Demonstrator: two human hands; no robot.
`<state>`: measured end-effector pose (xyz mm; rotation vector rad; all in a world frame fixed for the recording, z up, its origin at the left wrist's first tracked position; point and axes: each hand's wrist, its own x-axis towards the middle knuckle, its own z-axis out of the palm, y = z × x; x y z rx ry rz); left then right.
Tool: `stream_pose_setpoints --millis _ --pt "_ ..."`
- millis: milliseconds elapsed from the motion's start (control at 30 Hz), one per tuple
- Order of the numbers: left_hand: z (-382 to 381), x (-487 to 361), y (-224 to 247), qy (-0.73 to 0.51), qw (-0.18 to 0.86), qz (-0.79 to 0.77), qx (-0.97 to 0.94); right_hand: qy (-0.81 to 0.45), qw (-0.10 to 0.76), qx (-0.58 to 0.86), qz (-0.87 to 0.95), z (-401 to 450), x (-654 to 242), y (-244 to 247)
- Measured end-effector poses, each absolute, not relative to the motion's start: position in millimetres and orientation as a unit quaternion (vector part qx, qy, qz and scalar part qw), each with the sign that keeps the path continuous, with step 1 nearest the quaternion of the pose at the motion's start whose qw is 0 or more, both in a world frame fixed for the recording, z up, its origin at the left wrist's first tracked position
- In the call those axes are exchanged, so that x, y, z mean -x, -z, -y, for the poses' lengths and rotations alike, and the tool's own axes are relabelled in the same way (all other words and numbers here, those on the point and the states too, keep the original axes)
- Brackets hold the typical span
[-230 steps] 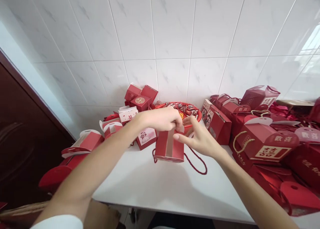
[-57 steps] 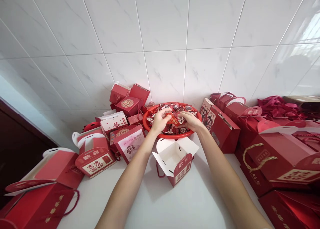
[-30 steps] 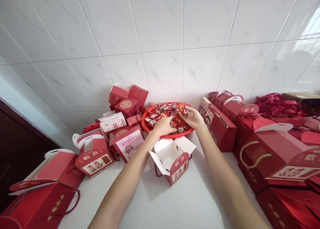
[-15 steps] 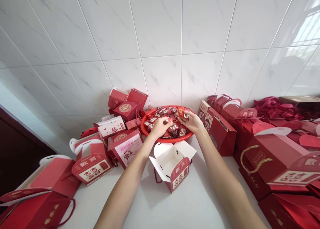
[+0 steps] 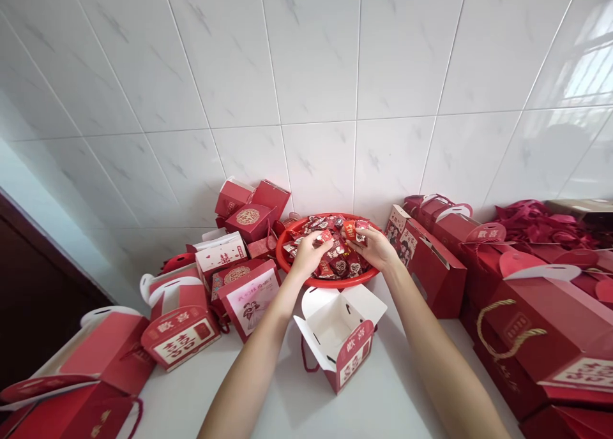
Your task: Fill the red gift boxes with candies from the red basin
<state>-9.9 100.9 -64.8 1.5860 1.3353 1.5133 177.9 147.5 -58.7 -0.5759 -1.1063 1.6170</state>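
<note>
A red oval basin (image 5: 342,282) full of wrapped red candies (image 5: 334,263) stands near the wall. Over its left part, my left hand (image 5: 310,252) is closed on a small red-and-white candy (image 5: 324,236) between thumb and fingertips. My right hand (image 5: 376,247) is above the basin's right part, its fingers wrapped round red wrapped candies (image 5: 355,231). Directly in front of the basin, between my forearms, an open box (image 5: 335,324) shows its white inside, flaps spread; no candy is visible in it.
Red gift boxes (image 5: 179,340) crowd the left side, some stacked by the wall. More boxes (image 5: 438,273) line the right, one with a rope handle (image 5: 510,337). Dark red ribbons (image 5: 531,225) lie at the back right. The white table (image 5: 306,413) meets a tiled wall (image 5: 316,164).
The view has shifted slightly, so everything sits a little lower and mostly further right. My right hand now shows another red candy beside the orange-red one. My left hand still pinches its candy.
</note>
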Motion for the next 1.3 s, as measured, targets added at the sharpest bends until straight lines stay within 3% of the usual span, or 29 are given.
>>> stream_pose_setpoints --millis 600,767,1067,1300 --pt "-97 7 61 -0.584 0.35 -0.496 -0.539 -0.653 0.523 0.275 0.474 -137 -173 51" --pt "-96 6 60 -0.542 0.358 -0.486 -0.585 -0.669 0.49 0.265 0.491 -133 -173 48" --pt "-94 4 59 -0.481 0.414 -0.422 -0.648 -0.619 0.535 0.287 0.498 -134 -168 53" --pt "-95 2 56 -0.504 0.324 -0.435 -0.671 -0.624 0.599 0.274 0.42 -136 -168 51"
